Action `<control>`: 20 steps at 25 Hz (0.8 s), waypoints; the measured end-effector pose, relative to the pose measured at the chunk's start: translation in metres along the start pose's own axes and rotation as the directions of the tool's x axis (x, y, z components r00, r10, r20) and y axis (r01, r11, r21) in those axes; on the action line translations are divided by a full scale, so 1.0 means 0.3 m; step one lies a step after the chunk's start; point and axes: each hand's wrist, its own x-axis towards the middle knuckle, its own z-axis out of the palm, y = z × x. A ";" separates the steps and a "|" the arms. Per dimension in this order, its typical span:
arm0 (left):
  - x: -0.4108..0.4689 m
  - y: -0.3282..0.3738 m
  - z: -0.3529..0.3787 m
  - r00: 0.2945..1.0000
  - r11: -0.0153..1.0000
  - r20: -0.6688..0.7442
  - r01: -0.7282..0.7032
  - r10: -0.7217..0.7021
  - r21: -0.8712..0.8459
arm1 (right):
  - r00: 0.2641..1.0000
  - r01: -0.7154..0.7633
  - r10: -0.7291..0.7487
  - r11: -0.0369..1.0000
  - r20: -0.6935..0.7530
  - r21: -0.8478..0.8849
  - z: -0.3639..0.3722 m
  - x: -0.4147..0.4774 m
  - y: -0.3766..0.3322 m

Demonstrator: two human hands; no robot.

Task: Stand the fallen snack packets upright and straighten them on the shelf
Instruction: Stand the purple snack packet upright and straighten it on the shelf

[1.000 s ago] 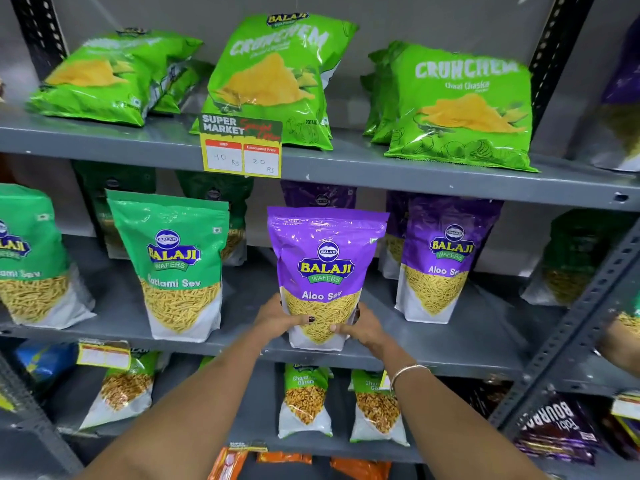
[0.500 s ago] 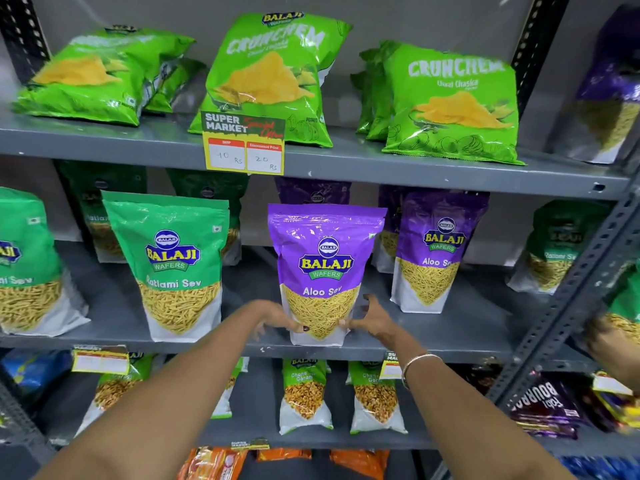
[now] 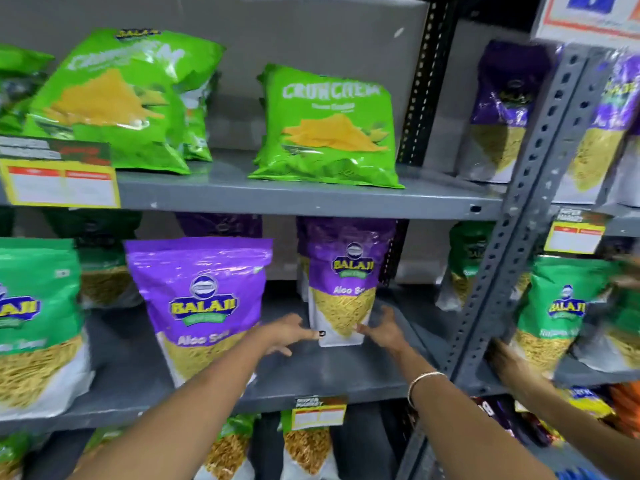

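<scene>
On the middle shelf (image 3: 329, 382) a purple Aloo Sev packet (image 3: 346, 278) stands upright, set back from the front edge. My left hand (image 3: 289, 332) touches its lower left corner and my right hand (image 3: 384, 329) presses its lower right corner, so both grip its base. To its left a larger-looking purple Aloo Sev packet (image 3: 201, 299) stands upright near the front edge, with no hand on it. Green Crunchem packets (image 3: 332, 129) lean back on the upper shelf.
A green sev packet (image 3: 34, 320) stands at the far left. A perforated grey upright (image 3: 512, 216) splits off the neighbouring rack, where another person's hand (image 3: 516, 367) holds a green packet (image 3: 561, 313). Price tags (image 3: 62, 181) hang on the shelf edges.
Both my hands left the front purple packet and moved right onto the purple packet set further back. The view swung to the right, and the other person's hand came into sight.
</scene>
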 end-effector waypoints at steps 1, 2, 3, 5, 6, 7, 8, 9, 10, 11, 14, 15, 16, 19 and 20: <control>0.047 0.018 0.039 0.998 0.997 -0.057 -0.042 0.038 -0.072 | 1.000 0.002 -0.002 1.000 0.012 0.018 -0.019 0.070 0.034; 0.103 0.026 0.072 0.990 0.982 -0.119 -0.088 0.069 -0.164 | 0.999 0.000 -0.001 1.000 0.041 0.021 -0.036 0.121 0.053; 0.156 0.024 0.093 0.977 0.959 -0.186 -0.145 0.100 -0.245 | 0.998 0.008 -0.009 1.000 0.070 0.013 -0.053 0.139 0.048; 0.264 0.011 0.123 0.943 0.910 -0.317 -0.217 0.102 -0.353 | 0.986 0.035 -0.047 0.996 0.161 0.078 -0.068 0.167 0.030; 0.316 -0.015 0.133 0.932 0.891 -0.352 -0.233 0.089 -0.390 | 0.965 0.030 -0.060 0.992 0.254 0.122 -0.059 0.180 0.031; 0.362 -0.043 0.139 0.930 0.880 -0.361 -0.224 0.065 -0.419 | 0.948 0.041 -0.091 0.985 0.304 0.168 -0.044 0.201 0.045; 0.349 -0.026 0.144 0.925 0.873 -0.378 -0.210 0.033 -0.439 | 0.944 0.038 -0.101 0.979 0.315 0.201 -0.035 0.207 0.044; 0.320 -0.002 0.151 0.910 0.866 -0.415 -0.204 -0.004 -0.456 | 0.947 0.036 -0.104 0.974 0.303 0.223 -0.025 0.221 0.060; 0.302 0.012 0.154 0.896 0.867 -0.443 -0.210 -0.014 -0.452 | 0.952 0.017 -0.090 0.969 0.292 0.245 -0.016 0.226 0.081; 0.295 0.019 0.157 0.885 0.877 -0.466 -0.224 0.000 -0.426 | 0.950 0.025 -0.102 0.967 0.294 0.255 -0.017 0.231 0.102; 0.250 0.014 0.183 0.878 0.895 -0.479 -0.227 0.017 -0.385 | 0.939 -0.021 -0.065 0.969 0.338 0.245 -0.057 0.169 0.088; 0.230 0.009 0.194 0.882 0.902 -0.471 -0.221 0.023 -0.370 | 0.935 -0.028 -0.058 0.971 0.349 0.238 -0.071 0.149 0.090; 0.216 0.000 0.204 0.883 0.911 -0.468 -0.210 0.021 -0.355 | 0.934 -0.033 -0.056 0.970 0.353 0.242 -0.084 0.130 0.095; 0.166 -0.014 0.231 0.893 0.948 -0.448 -0.171 0.035 -0.267 | 0.934 -0.010 -0.082 0.967 0.349 0.255 -0.106 0.064 0.117; 0.155 -0.021 0.236 0.895 0.958 -0.445 -0.159 0.037 -0.239 | 0.938 -0.015 -0.077 0.965 0.339 0.260 -0.113 0.040 0.119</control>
